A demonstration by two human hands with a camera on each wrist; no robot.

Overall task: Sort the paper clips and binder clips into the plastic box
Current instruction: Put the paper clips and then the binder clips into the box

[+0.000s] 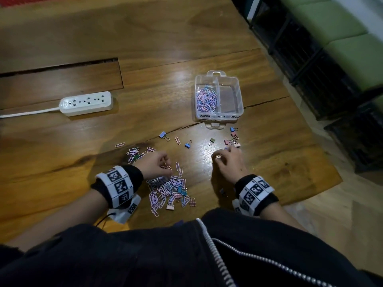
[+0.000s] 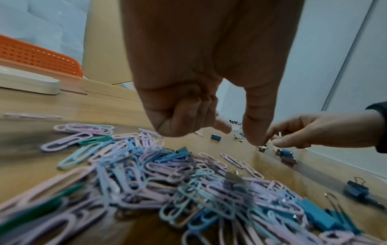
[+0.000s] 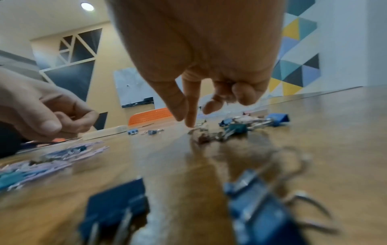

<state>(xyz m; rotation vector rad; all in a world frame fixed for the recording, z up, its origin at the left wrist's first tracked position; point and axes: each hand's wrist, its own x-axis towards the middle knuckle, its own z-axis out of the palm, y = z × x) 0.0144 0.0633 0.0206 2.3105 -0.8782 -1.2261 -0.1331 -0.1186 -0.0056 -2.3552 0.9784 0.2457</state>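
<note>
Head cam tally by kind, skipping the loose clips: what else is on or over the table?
plastic box: 1
power strip: 1
hands: 2 (left hand, right hand)
Total: 4

Both my forearms reach forward over the wood, marker bands strapped round dark cuffs at each wrist. My left hand (image 1: 155,165), at about 11 o'clock from my chest, hangs palm down with fingers (image 2: 182,116) curled inward — thumb and forefinger meet at a pinch. My right hand (image 1: 227,162), at 1 o'clock, spreads lower, forefinger and thumb pointing down together, the other fingers (image 3: 244,96) loosely bent — well apart from the left.
</note>
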